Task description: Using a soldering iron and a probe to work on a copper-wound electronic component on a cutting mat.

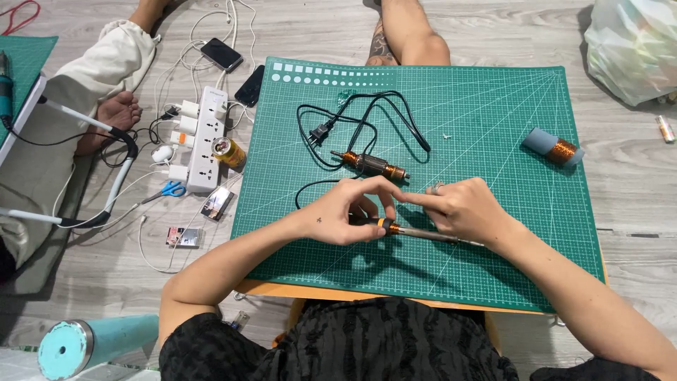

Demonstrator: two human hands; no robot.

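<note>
While both hands meet over the middle of the green cutting mat (493,127), the left hand (338,215) curls its fingers (384,197) around the orange-collared handle of a soldering iron (416,232), which lies across the mat with its metal shaft pointing right. The right hand (462,208) rests on top of that shaft, its fingers pressed close together and the forefinger stretched left to touch the left fingertips (a ring shows on one finger). Just beyond the hands lies a small motor rotor (370,164) wound with copper wire, and a black power cord (367,116) loops around it, its plug near the mat's upper left. Well apart, toward the right edge of the mat, sits a copper wire coil (556,149) partly wrapped in grey. Left of the mat, on the wooden floor, a white power strip (206,141) holds several chargers, with blue scissors (168,190) and two phones (221,53) nearby.
</note>
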